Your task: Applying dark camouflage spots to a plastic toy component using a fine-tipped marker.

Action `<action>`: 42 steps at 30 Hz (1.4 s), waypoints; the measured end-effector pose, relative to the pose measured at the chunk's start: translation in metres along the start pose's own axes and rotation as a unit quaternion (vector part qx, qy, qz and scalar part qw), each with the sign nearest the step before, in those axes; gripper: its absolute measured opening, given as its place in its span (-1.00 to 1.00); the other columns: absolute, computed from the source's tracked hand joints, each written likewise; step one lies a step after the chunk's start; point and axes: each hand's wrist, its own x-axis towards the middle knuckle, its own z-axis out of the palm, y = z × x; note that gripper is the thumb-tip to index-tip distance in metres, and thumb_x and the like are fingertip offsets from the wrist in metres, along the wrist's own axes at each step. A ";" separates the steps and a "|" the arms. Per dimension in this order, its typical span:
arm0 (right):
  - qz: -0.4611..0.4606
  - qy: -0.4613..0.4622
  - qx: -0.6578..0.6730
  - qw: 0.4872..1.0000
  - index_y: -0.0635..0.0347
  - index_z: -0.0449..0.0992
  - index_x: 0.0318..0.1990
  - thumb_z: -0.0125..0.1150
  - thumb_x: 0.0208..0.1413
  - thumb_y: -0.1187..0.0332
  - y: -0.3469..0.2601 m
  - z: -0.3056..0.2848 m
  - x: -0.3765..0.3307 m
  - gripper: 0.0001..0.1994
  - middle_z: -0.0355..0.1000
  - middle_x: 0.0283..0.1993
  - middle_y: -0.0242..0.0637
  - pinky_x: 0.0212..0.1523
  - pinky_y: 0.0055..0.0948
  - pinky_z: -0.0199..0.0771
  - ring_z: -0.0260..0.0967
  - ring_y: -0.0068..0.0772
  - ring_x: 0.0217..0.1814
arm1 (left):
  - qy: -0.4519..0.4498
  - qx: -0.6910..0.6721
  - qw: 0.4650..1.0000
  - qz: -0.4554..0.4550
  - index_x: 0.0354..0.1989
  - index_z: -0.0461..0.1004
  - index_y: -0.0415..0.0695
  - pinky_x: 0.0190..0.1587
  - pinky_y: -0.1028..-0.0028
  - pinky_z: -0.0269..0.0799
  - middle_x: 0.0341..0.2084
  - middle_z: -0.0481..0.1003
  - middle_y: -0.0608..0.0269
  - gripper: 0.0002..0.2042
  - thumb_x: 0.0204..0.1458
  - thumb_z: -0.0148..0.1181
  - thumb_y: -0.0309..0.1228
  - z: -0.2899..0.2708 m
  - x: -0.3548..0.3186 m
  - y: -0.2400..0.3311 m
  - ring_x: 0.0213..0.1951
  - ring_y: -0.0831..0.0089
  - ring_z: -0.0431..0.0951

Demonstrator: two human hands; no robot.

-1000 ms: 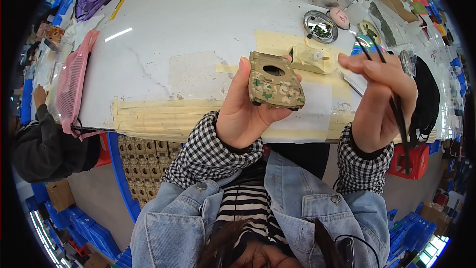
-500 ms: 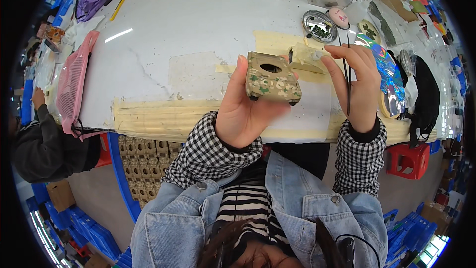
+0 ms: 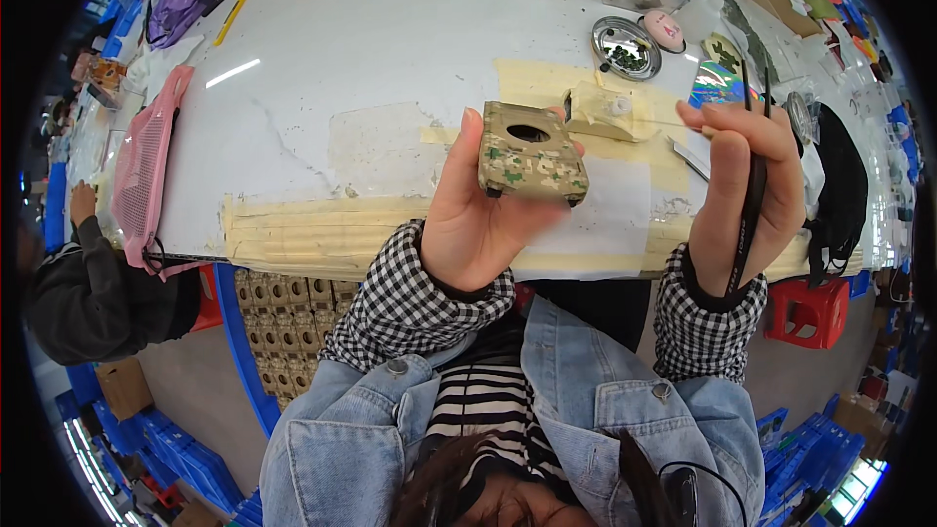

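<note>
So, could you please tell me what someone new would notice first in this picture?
Probably the camouflage-painted model hull, with a round hole in its top, held up by the left hand over the white table. Next, the right hand beside it, gripping a thin dark tool upright. Strips of tan masking tape along the table's near edge also stand out.

Black-and-white checked cuffs under a pale blue denim jacket with metal buttons — beneath it, seemingly, a striped top.

Both forearms raised, left hand cupped, right hand in closed grip.
</note>
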 end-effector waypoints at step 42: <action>0.061 0.008 0.100 0.993 0.34 0.38 -0.34 0.05 0.12 0.47 0.004 0.016 0.005 -0.91 0.38 -0.43 -0.31 -0.37 -0.62 0.32 0.35 -0.56 -0.39 | -0.013 -0.012 1.000 -0.007 0.24 -0.25 -0.37 -0.10 0.35 0.53 0.02 0.21 -0.28 -0.27 0.16 -0.38 0.07 -0.001 0.000 0.000 -0.08 -0.02 0.44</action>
